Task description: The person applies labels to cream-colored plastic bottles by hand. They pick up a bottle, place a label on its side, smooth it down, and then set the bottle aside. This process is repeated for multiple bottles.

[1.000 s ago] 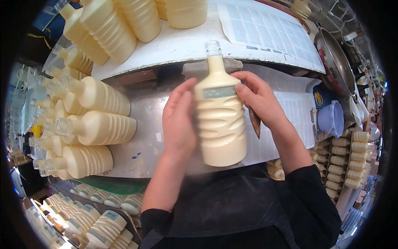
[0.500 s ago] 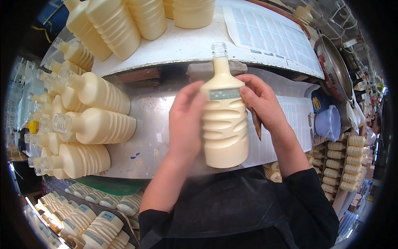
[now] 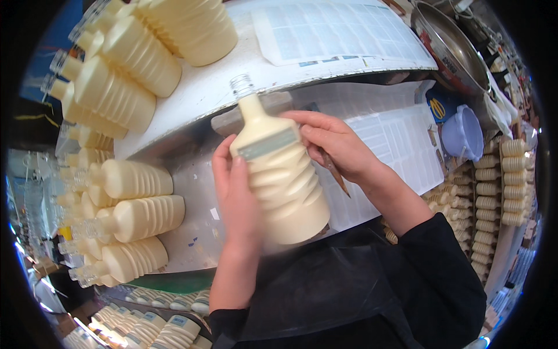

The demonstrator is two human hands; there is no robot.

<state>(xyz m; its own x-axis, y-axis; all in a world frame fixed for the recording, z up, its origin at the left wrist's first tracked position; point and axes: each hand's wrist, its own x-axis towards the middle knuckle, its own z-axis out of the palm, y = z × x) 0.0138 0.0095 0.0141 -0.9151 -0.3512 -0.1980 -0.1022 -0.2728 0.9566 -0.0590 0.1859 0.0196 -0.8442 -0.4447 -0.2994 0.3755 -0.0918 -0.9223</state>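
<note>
A cream bottle [image 3: 285, 195] with wavy ridges, a clear threaded neck and a grey-green label strip across its shoulder leans with its neck toward the far left. My left hand [image 3: 237, 186], slightly blurred, is closed round the bottle's left side, thumb beside the label's left end. On the opposite shoulder, the thumb and forefinger of my right hand [image 3: 340, 145] pinch the bottle near the label's right end. Tucked in that hand's lower fingers is a slim brown pointed tool [image 3: 335, 174], its tip toward me. The bottle's underside is hidden.
Similar cream bottles [image 3: 148, 210] lie stacked at left; others stand on the white shelf [image 3: 192, 102]. Sheets of pale labels [image 3: 343, 35] lie there, with more sheets [image 3: 386, 145] below. A grey block [image 3: 224, 123], large metal pan [image 3: 453, 46] and lilac bucket [image 3: 463, 134] are nearby.
The bottle has tipped from upright in view to leaning left, and both hands have moved left with it. My left fingers now wrap its side more closely. The whole view has turned.
</note>
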